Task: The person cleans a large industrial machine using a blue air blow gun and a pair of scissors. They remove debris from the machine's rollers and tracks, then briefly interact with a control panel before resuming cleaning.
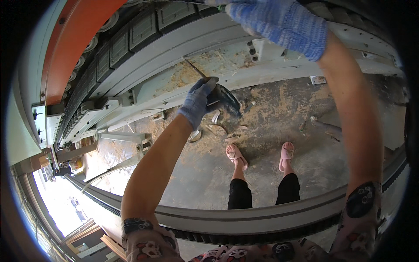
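Note:
My left hand point(195, 106), in a blue-grey knit glove, is closed round a dark tool point(228, 101) over the machine's lower rail. A thin pointed rod sticks out of it up and left, and its broad dark end hangs to the right, blurred. Up at the top edge, my right hand point(279, 28), in a blue and white knit glove, reaches over the machine. Its fingers are bent and partly cut off by the picture's edge. A small green piece point(222, 8) shows at the fingertips; what they grip cannot be made out.
A long pale machine bed point(209, 65) with sawdust and a dark segmented track point(120, 48) runs across the far side, under an orange panel point(72, 43). A grey rail point(253, 216) crosses in front of me. Wood scraps point(216, 117) and sawdust litter the floor around my pink slippers point(236, 156).

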Demonstrator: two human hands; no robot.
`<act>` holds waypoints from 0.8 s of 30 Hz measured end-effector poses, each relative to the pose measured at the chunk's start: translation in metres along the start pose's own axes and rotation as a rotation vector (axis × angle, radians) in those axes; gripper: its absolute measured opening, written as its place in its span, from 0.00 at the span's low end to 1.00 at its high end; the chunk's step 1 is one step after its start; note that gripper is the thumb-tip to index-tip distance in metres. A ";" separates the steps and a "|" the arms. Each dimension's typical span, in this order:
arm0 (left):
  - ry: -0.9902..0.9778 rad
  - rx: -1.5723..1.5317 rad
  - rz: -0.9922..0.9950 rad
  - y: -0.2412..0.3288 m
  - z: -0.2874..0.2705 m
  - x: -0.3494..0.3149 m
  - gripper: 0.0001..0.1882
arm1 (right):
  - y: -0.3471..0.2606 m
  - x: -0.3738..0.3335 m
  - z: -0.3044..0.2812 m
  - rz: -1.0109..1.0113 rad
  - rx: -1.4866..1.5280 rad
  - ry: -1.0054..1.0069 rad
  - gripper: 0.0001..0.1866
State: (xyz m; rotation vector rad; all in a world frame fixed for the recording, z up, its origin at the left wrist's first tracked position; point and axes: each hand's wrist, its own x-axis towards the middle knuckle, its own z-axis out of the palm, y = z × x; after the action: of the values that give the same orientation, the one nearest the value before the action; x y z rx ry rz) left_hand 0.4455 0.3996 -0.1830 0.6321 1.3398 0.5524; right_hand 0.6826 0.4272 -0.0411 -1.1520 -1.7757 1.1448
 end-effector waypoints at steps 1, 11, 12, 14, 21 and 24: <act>-0.002 -0.071 0.009 -0.005 0.004 0.013 0.09 | -0.009 -0.002 -0.003 0.037 0.029 -0.045 0.13; 0.131 -0.433 0.326 -0.038 0.067 0.072 0.05 | -0.006 -0.008 -0.009 -0.012 -0.154 0.081 0.17; 0.085 -0.430 0.377 -0.038 0.068 0.072 0.06 | -0.007 -0.011 -0.011 -0.044 -0.145 0.082 0.17; -0.005 -0.424 0.479 -0.037 0.070 0.073 0.06 | -0.008 -0.014 -0.007 -0.112 -0.171 0.141 0.17; 0.027 -0.327 0.515 -0.065 0.075 0.061 0.14 | 0.001 -0.003 -0.012 -0.108 -0.052 0.064 0.16; 0.264 -0.588 0.230 -0.041 0.062 0.097 0.11 | 0.007 0.001 -0.006 -0.058 0.048 0.064 0.16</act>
State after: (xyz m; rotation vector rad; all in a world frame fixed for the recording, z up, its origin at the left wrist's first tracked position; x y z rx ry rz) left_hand 0.5221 0.4307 -0.2729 0.2296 1.2662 1.1948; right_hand 0.6900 0.4309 -0.0452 -1.0903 -1.7128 1.0982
